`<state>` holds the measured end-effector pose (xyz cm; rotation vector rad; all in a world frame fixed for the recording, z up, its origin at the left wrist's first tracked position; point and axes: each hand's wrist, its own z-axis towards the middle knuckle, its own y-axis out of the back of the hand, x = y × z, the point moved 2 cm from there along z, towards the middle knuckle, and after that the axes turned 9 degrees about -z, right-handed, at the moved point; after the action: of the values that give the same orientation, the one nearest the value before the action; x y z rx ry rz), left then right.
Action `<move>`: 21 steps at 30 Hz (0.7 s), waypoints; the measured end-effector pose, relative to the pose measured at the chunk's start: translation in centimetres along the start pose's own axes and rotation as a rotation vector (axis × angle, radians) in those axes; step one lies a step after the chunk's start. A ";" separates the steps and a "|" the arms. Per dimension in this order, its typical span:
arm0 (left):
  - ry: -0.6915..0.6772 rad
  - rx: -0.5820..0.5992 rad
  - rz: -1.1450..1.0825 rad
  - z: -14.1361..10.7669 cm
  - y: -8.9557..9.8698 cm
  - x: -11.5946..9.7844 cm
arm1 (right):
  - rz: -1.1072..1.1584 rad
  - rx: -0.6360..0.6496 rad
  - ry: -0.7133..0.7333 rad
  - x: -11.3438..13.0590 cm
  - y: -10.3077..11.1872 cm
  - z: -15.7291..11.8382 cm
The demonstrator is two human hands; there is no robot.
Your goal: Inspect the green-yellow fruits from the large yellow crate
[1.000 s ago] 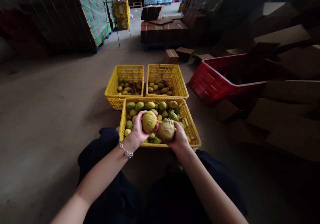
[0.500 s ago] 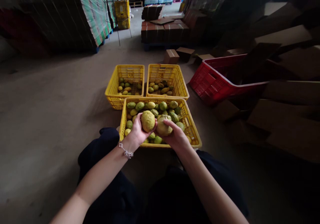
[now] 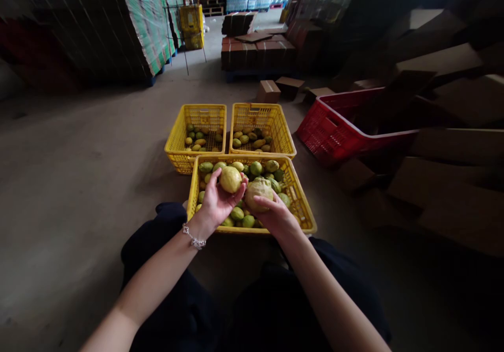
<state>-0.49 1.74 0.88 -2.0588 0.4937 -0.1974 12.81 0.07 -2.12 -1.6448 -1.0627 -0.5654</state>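
My left hand (image 3: pixel 219 197) cups a pale yellow lemon (image 3: pixel 230 179), its fingers curled under and around the fruit. In my right hand (image 3: pixel 279 213) is a larger, bumpy, yellow-green lemon (image 3: pixel 259 194), with the thumb laid across its near side. Both lemons are held side by side above the front yellow crate (image 3: pixel 304 210). Many green and yellow lemons (image 3: pixel 256 168) lie in that crate, partly hidden by my hands. A bracelet (image 3: pixel 194 236) circles my left wrist.
Two more yellow crates, left (image 3: pixel 173 141) and right (image 3: pixel 284 131), stand behind the front one with fewer fruits. A red crate (image 3: pixel 331 126) and cardboard pieces (image 3: pixel 437 61) lie to the right. Stacked cartons (image 3: pixel 255 53) and a wrapped pallet load (image 3: pixel 147 21) stand farther back.
The left hand's lemon has risen slightly and turned, showing a smoother side, and the left fingers have loosened around it. The right hand's lemon has turned so its ridged end faces up.
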 end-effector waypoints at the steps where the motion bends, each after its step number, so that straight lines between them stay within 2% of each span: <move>1: 0.011 0.001 0.017 0.0 0.0 0.0 | 0.011 0.004 0.001 0.1 -0.1 0.0; 5: -0.017 0.010 0.136 0.2 0.0 0.2 | 0.062 -0.004 0.005 0.3 -0.3 -0.3; 8: -0.096 0.072 0.256 0.1 0.0 0.5 | 0.057 -0.034 -0.026 0.2 0.0 -0.4; 10: -0.193 0.113 0.363 0.0 0.1 0.6 | 0.032 -0.042 -0.049 0.1 0.2 -0.3; 12: -0.358 0.132 0.503 -0.1 0.2 0.6 | -0.003 -0.055 -0.044 0.0 0.3 -0.3; 15: -0.660 0.151 0.689 -0.5 0.3 0.4 | -0.076 -0.115 0.047 0.3 0.3 -0.5; 17: -0.801 0.188 0.771 -0.8 0.1 0.3 | -0.118 -0.165 0.146 0.5 0.2 -0.7; 21: -0.906 0.248 0.877 -1.4 -0.2 0.3 | -0.178 -0.227 0.354 1.2 0.4 -1.4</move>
<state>-0.64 0.58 1.74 -1.3237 0.6795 1.0816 13.91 -0.79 -0.89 -1.5732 -0.9101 -1.0851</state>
